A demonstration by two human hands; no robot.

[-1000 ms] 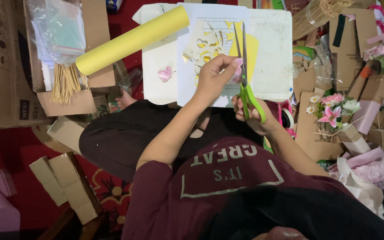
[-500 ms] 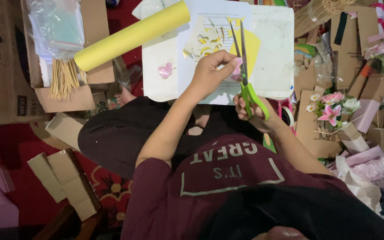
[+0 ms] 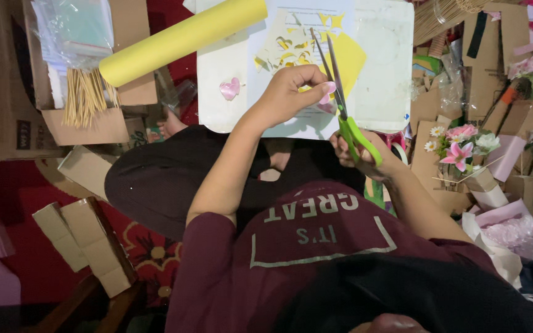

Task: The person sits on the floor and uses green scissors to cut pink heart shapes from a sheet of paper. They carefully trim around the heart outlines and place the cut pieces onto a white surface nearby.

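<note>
The person sits on the floor and looks down at their own two hands. The right hand (image 3: 356,151) has its grip closed around the green handles of a pair of scissors (image 3: 340,105). The fingers are through the loops, and the two thin blades stand a little apart, like a narrow V, pointing away from the person. The left hand (image 3: 294,92) has a tight, pinching grip, with the fingers curled in. It holds a small pink piece (image 3: 327,92) between the fingertips, just beside the blades, and the pink piece touches or almost touches them. I cannot tell if the blades are on it yet. Both hands are over a white board (image 3: 384,68) that lies in front of the person's knees. On the board are yellow paper scraps (image 3: 291,46) and a flat yellow sheet (image 3: 348,55), right behind the scissors. A little pink heart (image 3: 229,88) lies on the board too, off to the left of the left hand. A long yellow paper roll (image 3: 183,40) rests at a slant across the far left corner of the board. A bundle of thin wooden sticks (image 3: 84,95) lies on cardboard farther left. Pink paper flowers (image 3: 461,145) sit near the right hand, among cardboard bits.
</note>
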